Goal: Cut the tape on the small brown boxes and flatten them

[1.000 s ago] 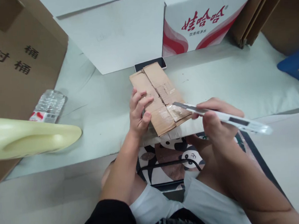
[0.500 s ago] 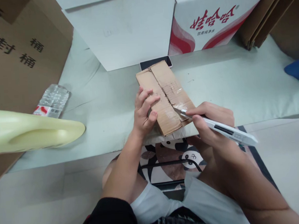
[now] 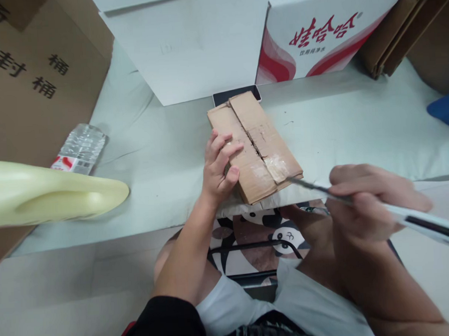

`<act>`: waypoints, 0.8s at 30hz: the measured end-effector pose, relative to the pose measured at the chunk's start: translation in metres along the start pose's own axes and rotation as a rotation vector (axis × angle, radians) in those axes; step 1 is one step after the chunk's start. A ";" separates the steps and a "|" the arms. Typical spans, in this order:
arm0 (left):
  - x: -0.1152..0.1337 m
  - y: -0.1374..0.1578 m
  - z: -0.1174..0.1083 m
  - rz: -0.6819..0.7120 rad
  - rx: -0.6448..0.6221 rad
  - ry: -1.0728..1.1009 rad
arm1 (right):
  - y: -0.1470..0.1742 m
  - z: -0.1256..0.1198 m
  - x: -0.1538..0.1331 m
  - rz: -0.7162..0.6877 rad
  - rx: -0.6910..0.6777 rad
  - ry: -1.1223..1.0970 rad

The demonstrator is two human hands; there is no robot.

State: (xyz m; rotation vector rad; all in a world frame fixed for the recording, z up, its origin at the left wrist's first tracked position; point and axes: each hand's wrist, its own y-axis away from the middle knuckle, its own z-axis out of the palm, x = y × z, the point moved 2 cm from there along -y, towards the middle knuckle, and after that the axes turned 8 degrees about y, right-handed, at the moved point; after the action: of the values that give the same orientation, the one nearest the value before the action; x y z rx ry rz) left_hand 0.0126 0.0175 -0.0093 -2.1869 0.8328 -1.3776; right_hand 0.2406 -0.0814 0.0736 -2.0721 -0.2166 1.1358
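Observation:
A small, long cardboard box lies at a slant on the pale green cloth. A ragged slit runs along its middle seam, and glossy tape sits near its lower end. My left hand holds the box by its left side, thumb and fingers bent over the edge and top. In my right hand is a white utility knife with a dark strip on its handle. Its blade is out, and the tip lies by the box's lower right corner; whether it touches I cannot tell.
Behind the box are a dark shallow tray-like object, a white carton and a red-and-white carton. To the left stand a clear plastic bottle, a pale yellow curved object and a big brown carton. A blue object sits at right.
My right hand has moved right and slightly down with the utility knife, drawing the blade from the middle seam to the box's lower right corner. My left hand stays on the box.

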 end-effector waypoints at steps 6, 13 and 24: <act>-0.005 0.003 -0.003 -0.063 -0.010 0.096 | 0.000 0.012 0.081 0.268 -0.074 0.436; 0.006 -0.001 -0.009 -0.173 0.003 0.203 | 0.013 0.030 0.137 0.343 -0.539 0.727; 0.036 -0.006 -0.003 -0.043 -0.040 0.237 | 0.018 0.043 0.100 0.202 -0.503 0.206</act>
State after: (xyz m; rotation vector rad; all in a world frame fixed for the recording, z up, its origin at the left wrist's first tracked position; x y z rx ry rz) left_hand 0.0236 -0.0026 0.0195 -2.1084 0.9076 -1.6789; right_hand 0.2626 -0.0241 -0.0179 -2.6902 -0.2109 1.0486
